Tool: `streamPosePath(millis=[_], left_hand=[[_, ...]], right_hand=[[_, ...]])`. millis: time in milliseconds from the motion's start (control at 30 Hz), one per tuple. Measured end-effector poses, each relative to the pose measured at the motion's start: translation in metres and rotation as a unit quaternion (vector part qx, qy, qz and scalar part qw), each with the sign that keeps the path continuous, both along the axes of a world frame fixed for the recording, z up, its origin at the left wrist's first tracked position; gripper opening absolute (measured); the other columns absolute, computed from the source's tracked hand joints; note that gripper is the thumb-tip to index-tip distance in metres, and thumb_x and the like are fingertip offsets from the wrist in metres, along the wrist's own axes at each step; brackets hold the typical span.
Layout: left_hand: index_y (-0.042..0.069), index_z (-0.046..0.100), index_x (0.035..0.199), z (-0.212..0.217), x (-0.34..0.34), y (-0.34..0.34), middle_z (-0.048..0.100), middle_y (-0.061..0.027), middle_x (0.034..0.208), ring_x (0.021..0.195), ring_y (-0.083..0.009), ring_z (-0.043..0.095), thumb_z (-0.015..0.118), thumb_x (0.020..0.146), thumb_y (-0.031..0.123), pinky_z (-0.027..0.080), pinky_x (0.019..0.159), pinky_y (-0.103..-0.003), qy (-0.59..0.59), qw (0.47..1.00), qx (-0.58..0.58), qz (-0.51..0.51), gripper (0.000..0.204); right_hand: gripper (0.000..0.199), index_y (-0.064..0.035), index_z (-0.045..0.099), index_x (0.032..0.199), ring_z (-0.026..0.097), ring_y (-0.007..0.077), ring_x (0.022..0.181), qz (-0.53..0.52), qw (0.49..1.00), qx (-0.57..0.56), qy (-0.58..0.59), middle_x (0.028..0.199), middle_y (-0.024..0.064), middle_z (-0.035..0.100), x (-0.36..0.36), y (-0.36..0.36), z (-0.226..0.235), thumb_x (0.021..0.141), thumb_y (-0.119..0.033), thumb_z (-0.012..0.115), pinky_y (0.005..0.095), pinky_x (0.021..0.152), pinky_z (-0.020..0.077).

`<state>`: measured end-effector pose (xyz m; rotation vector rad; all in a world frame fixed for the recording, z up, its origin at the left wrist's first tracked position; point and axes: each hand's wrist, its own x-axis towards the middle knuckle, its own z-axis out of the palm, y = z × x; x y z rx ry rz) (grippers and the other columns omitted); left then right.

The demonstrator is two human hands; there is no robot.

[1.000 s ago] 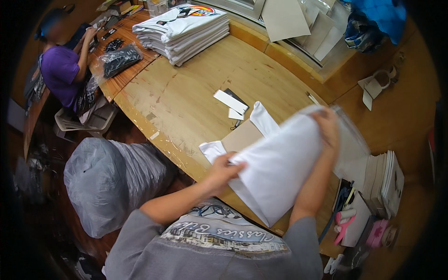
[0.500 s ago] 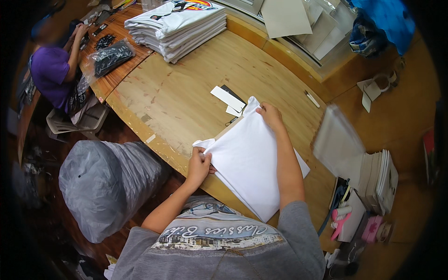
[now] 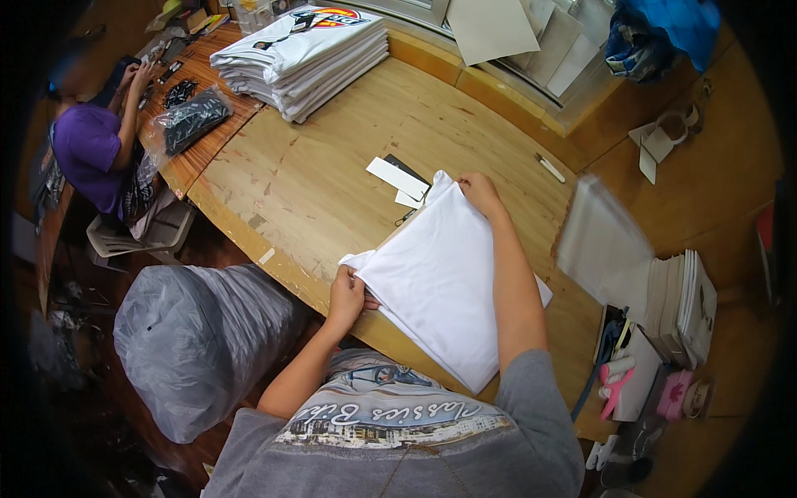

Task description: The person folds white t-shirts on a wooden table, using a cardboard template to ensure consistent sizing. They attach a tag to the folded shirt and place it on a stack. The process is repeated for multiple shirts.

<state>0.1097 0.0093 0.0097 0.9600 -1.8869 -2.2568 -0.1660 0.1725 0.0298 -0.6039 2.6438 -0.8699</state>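
Note:
A partly folded white T-shirt [image 3: 444, 278] lies on the wooden table in front of me. My left hand [image 3: 347, 295] pinches its near left edge, thumb on top and fingers tucked beneath. At the far edge my right hand [image 3: 479, 193] is closed on the cloth, its fingertips partly hidden. Between the hands, a thin strip of tan board shows along the shirt's upper left edge. Just beyond that edge lie a white hang tag [image 3: 398, 178] and a black hang tag [image 3: 407, 168], with a small dark cord beside them.
Folded white T-shirts [image 3: 307, 75] form a stack at the far left, beside a plastic bag of black items [image 3: 195, 123]. A large grey sack [image 3: 195, 340] stands left of the table. Right are a pen [image 3: 550, 168], clear plastic sheets [image 3: 606, 236] and a pink-handled tool [image 3: 616, 386]. A person in purple sits far left.
My right hand has shifted slightly along the far edge, and the cloth there lies smoother. The left hand keeps its grip. The whole view has moved a little.

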Motion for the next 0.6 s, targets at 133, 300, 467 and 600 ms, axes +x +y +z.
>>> streamPosePath(millis=[133,300,467,600], left_hand=[[-0.001,0.034,0.091,0.002,-0.001,-0.003,0.054,-0.0156,0.066,0.048,-0.0212,0.058,0.032,0.087,0.011,0.051,0.042,-0.028,-0.031,0.998,0.052,0.005,0.013],[-0.002,0.039,0.094,0.025,0.007,-0.01,0.055,-0.0145,0.063,0.051,-0.0192,0.059,0.036,0.087,0.021,0.05,0.044,-0.026,-0.062,0.98,0.187,0.031,0.024],[-0.006,0.047,0.083,0.028,0.01,-0.012,0.055,-0.0168,0.056,0.053,-0.0275,0.058,0.057,0.074,0.039,0.046,0.047,-0.033,-0.14,0.906,-0.389,-0.094,0.046],[-0.006,0.048,0.078,0.041,0.003,-0.008,0.056,-0.0191,0.062,0.059,-0.0335,0.056,0.068,0.062,0.038,0.045,0.053,-0.039,-0.145,0.814,-0.556,-0.086,0.051]], right_hand=[[0.018,-0.0043,0.061,0.087,0.056,0.0199,0.067,0.001,0.994,0.037,0.098,0.077,0.0136,0.06,0.008,-0.01,0.001,0.077,-0.016,0.051,0.0288,0.065,0.0428],[0.015,-0.0033,0.06,0.085,0.054,0.0185,0.069,-0.01,0.988,-0.043,-0.146,0.075,0.0094,0.06,-0.012,-0.001,0.005,0.076,-0.015,0.056,0.0299,0.063,0.0423],[0.028,-0.0014,0.055,0.077,0.056,0.0204,0.075,0.057,0.99,0.127,-0.005,0.076,0.0096,0.059,0.015,-0.02,0.036,0.066,-0.024,0.068,0.0312,0.063,0.0428],[0.037,-0.0015,0.053,0.083,0.056,0.0242,0.084,0.006,0.976,0.202,0.087,0.088,0.0133,0.059,0.016,-0.03,0.021,0.062,-0.026,0.072,0.0321,0.069,0.0427]])
